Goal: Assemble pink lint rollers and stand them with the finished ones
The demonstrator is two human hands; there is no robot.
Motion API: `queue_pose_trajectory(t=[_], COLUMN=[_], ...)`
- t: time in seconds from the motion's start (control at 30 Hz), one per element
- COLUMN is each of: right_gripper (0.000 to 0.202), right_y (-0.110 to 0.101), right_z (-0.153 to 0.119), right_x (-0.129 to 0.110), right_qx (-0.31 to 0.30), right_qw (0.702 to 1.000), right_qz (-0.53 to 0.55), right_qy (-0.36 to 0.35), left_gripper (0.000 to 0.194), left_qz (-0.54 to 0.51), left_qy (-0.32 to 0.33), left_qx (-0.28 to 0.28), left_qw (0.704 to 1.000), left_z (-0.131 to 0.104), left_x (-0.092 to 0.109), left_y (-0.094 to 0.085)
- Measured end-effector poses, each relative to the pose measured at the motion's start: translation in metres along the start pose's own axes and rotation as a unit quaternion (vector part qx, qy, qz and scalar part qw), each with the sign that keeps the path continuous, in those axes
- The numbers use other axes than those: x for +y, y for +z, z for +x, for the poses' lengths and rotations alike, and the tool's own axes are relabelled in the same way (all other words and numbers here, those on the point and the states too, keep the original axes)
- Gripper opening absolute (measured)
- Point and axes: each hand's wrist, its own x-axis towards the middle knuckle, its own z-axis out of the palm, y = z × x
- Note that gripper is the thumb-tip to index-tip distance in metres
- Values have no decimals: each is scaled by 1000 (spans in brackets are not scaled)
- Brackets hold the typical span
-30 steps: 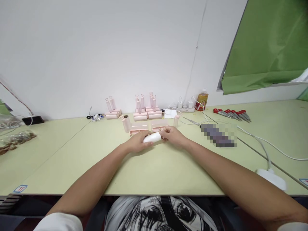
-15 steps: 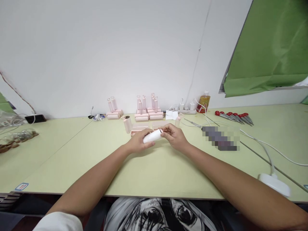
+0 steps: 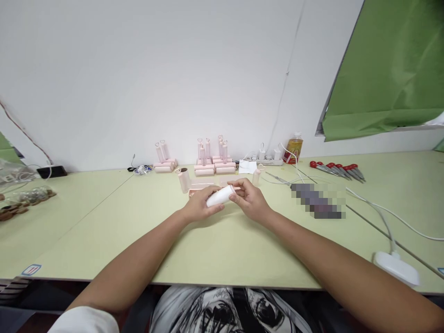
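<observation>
My left hand (image 3: 202, 203) wraps round a white roll (image 3: 219, 197), which is smooth, cylinder-shaped and held tilted above the table. At the roll's upper right end, my right hand (image 3: 250, 199) pinches the rim with thumb and fingers. A pale ring shows at that end; its details are too small to tell. Just behind my hands lie pale pink, partly see-through casing parts (image 3: 201, 186), partly hidden. A pink tube (image 3: 184, 179) with a dark opening stands to the left of them. A small pink handle piece (image 3: 256, 176) stands behind my right hand.
Pink rollers with upright handles (image 3: 204, 170) stand along the wall. A power strip (image 3: 268, 162), a drink bottle (image 3: 293, 148) and red-ended tools (image 3: 338, 169) are to the right. White cables and a white charger (image 3: 395, 268) lie on the right side of the table (image 3: 243, 259).
The dark gap at the roll's right end no longer shows; a pale ring now sits there. My right fingers have shifted slightly against that end. My left hand keeps its hold.
</observation>
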Motion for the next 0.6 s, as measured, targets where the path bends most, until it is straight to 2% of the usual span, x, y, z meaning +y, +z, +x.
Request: queue_pose_trajectory(t=[0.17, 0.3, 0.4, 0.47, 0.57, 0.6], right_gripper=[64, 83, 87, 83, 75, 75], right_y=[1, 0, 3, 8, 14, 15], right_z=[-1, 1, -1, -4, -10, -10], right_x=[-9, -14, -13, -12, -12, -12], right_qx=[31, 110, 159, 117, -44, -78], right_qw=[999, 993, 986, 992, 998, 995], right_qz=[-12, -32, -47, -40, 1, 10], right_qy=[-15, -30, -33, -12, 42, 55], left_gripper=[48, 46, 46, 46, 44, 44], left_qz=[-24, -33, -31, -28, -31, -33], left_qy=[-19, -37, -44, -44, -19, -13], left_qx=[52, 75, 72, 73, 78, 78], left_qw=[998, 996, 996, 996, 996, 996], left_z=[0, 1, 1, 0, -2, -2], left_x=[0, -1, 0, 2, 6, 8], left_y=[0, -1, -1, -1, 0, 0])
